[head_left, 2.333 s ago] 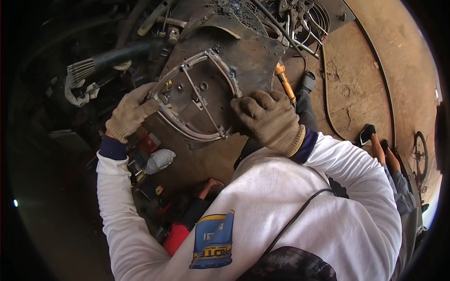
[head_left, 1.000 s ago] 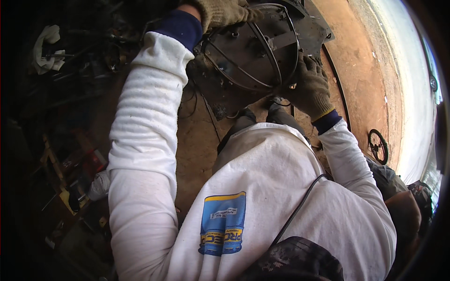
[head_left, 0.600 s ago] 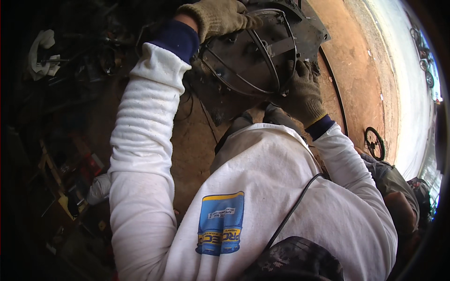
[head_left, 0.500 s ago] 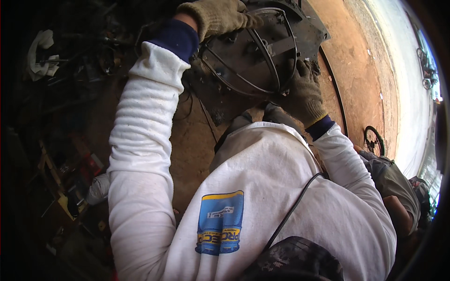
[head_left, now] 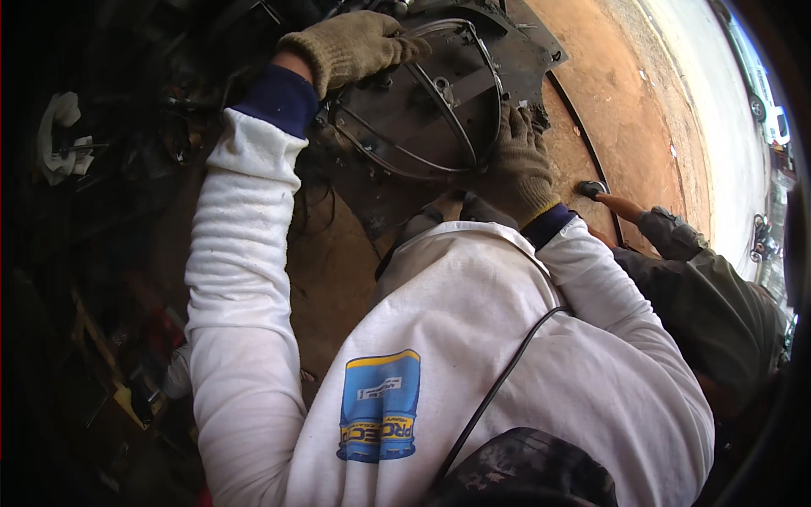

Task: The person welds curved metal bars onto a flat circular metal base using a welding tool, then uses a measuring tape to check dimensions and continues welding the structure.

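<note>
Left hand (head_left: 351,52): clamped on metal frame (head_left: 454,121) | right hand (head_left: 520,165) (gloved): grip unclear

The left hand (head_left: 351,51) hides some of the metal frame (head_left: 457,128). The dark plate (head_left: 528,63) is cut off on top. The left-side clutter (head_left: 182,127) is too dim to name.
</note>
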A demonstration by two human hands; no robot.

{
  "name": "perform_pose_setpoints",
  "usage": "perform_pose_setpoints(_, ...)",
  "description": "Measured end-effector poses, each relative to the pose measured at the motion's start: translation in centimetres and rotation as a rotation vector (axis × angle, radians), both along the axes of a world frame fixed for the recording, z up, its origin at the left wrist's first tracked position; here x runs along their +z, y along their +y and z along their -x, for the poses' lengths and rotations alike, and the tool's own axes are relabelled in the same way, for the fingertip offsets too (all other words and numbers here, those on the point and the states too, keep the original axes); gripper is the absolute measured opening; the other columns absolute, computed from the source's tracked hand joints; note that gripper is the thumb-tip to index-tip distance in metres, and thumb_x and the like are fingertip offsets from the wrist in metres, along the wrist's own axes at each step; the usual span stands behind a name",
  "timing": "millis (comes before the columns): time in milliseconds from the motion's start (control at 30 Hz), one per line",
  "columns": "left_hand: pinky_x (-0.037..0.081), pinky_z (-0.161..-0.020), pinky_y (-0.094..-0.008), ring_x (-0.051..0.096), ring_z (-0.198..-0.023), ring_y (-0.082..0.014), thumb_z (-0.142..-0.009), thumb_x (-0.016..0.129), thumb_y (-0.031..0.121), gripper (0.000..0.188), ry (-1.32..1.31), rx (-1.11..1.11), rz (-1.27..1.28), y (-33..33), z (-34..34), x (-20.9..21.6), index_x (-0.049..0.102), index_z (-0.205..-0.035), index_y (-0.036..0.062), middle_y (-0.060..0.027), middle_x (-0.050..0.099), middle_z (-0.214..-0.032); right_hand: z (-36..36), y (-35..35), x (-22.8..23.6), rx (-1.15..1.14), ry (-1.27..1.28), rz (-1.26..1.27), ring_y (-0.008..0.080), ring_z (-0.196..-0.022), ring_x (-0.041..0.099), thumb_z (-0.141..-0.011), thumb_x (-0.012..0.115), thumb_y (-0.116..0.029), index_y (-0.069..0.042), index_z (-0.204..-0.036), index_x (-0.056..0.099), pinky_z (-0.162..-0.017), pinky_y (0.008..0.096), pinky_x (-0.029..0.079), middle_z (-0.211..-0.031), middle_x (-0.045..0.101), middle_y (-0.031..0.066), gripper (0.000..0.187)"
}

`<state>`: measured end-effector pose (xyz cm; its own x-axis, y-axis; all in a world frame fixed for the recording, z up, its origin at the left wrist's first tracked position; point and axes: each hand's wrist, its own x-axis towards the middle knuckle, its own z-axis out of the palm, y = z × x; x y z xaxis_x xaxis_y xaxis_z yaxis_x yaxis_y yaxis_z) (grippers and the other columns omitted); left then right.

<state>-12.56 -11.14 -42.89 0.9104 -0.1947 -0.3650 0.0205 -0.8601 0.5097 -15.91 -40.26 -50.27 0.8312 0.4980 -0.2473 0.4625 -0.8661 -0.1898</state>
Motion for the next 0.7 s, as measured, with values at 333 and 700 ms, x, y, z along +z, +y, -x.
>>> perform_pose_setpoints(333, 0.049, -0.098, -0.0294, 0.065, -0.111, -0.018, -0.103, 0.058, 0.036, 0.042, -0.057, -0.14, -0.018, 0.7, -0.7, -2.0, 0.066, -0.126, 0.002, -0.0067, 0.072, -0.121, 0.2, -0.1, 0.2, -0.017, 0.01, -0.02, 0.0428, -0.15, 0.022, -0.064, 0.086, -0.053, 0.0, -0.158, 0.014, -0.123, 0.0482, 0.021, -0.16, 0.027, 0.026, 0.13)
perform_pose_setpoints(700, 0.053, -0.085, -0.0167, 0.068, -0.098, -0.0088, -0.104, 0.049, 0.006, 0.023, 0.223, 0.163, 0.646, 1.3, -0.3, -2.7, 0.057, -0.123, -0.0045, -0.0087, 0.07, -0.115, -1.7, -2.9, 0.7, 0.095, 0.092, -0.235, 0.0412, -0.145, 0.033, -0.068, 0.086, -0.049, -0.01, -0.152, 0.037, -0.118, 0.0494, 0.032, -0.155, 0.037, 0.022, 0.106)
